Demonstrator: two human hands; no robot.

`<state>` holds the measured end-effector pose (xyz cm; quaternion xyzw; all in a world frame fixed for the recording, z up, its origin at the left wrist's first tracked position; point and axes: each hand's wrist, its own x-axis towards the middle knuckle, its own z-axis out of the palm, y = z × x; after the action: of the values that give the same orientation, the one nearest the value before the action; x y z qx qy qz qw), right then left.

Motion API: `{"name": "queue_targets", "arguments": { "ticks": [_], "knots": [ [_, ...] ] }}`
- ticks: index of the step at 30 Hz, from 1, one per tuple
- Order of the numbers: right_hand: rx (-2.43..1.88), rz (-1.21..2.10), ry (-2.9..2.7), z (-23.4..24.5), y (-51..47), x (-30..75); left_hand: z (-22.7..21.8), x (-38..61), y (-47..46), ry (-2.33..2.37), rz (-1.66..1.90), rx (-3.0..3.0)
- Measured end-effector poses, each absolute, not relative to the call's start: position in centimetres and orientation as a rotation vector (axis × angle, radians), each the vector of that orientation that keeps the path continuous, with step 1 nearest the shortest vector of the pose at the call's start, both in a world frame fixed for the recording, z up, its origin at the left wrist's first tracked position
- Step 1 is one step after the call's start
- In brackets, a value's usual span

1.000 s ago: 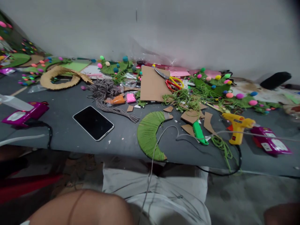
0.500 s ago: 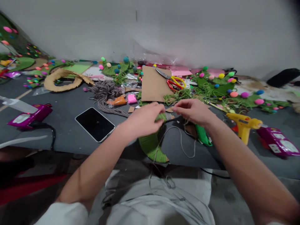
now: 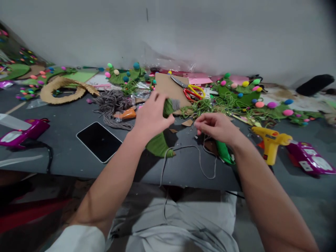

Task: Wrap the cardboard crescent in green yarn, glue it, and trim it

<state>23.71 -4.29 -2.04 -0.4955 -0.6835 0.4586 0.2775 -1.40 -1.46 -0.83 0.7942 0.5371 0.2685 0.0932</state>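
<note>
My left hand (image 3: 151, 117) arches over a crescent (image 3: 158, 145) wrapped in green yarn, thumb on its right side and fingers curled across its middle. Grey yarn (image 3: 175, 104) is wound round the crescent's far end; its near tip points right. From that tip a loose grey strand (image 3: 198, 155) loops over the dark table. My right hand (image 3: 216, 127) hovers to the right, thumb and fingertips pinched together; what they hold, if anything, is too small to make out. Beneath its wrist lies a bright green object (image 3: 224, 152), partly hidden.
A phone (image 3: 99, 141) lies left of my left forearm. Red-and-yellow-handled scissors (image 3: 189, 88) rest on cardboard (image 3: 164, 84). At right are a yellow glue gun (image 3: 271, 141) and a purple device (image 3: 311, 159). Grey yarn (image 3: 112, 105) and pom-pom-decorated green pieces (image 3: 237, 94) line the back.
My left hand has carried the green crescent away from the table's front edge, back and left. My right hand stays in nearly the same place, still pinched.
</note>
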Motion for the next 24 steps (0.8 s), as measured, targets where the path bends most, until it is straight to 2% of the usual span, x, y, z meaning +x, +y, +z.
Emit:
{"name": "queue_targets", "arguments": {
  "ticks": [2,4,5,7,8,9,11,13,15,18,24],
  "knots": [
    [-1.115,1.753,-2.099,-0.6,-5.3,24.8,-0.4,-2.3,-0.8,1.663,0.996,2.291],
    [-0.625,2.173,-2.267,0.4,-6.4,25.8,-0.4,-3.2,-0.1,1.66,1.142,2.232],
    [-0.293,2.27,-2.268,0.6,-6.9,26.2,-0.5,-3.6,0.3,1.638,1.205,2.209],
    [0.209,2.154,-2.046,0.4,-7.4,26.5,-0.7,-4.2,0.8,1.559,1.291,2.188],
    [0.275,2.0,-1.881,0.1,-7.4,26.4,-0.7,-4.2,0.9,1.501,1.302,2.203],
    [0.199,1.835,-1.742,-0.2,-7.3,26.1,-0.7,-4.1,0.7,1.432,1.284,2.234],
    [-0.242,1.564,-1.55,-0.9,-6.8,25.0,-0.5,-3.4,0.0,1.277,1.187,2.331],
    [-0.746,1.368,-1.436,-1.4,-6.0,23.8,-0.4,-2.2,-1.1,1.153,1.085,2.402],
    [-1.048,1.242,-1.409,-1.9,-5.2,22.8,-0.5,-1.0,-2.2,1.113,1.08,2.409],
    [-1.207,1.246,-1.438,-2.4,-4.6,22.4,-1.1,0.3,-3.3,1.077,1.052,2.367],
    [-1.191,1.372,-1.429,-2.7,-4.8,23.0,-2.4,1.2,-3.6,0.979,0.915,2.378]
  ]
}}
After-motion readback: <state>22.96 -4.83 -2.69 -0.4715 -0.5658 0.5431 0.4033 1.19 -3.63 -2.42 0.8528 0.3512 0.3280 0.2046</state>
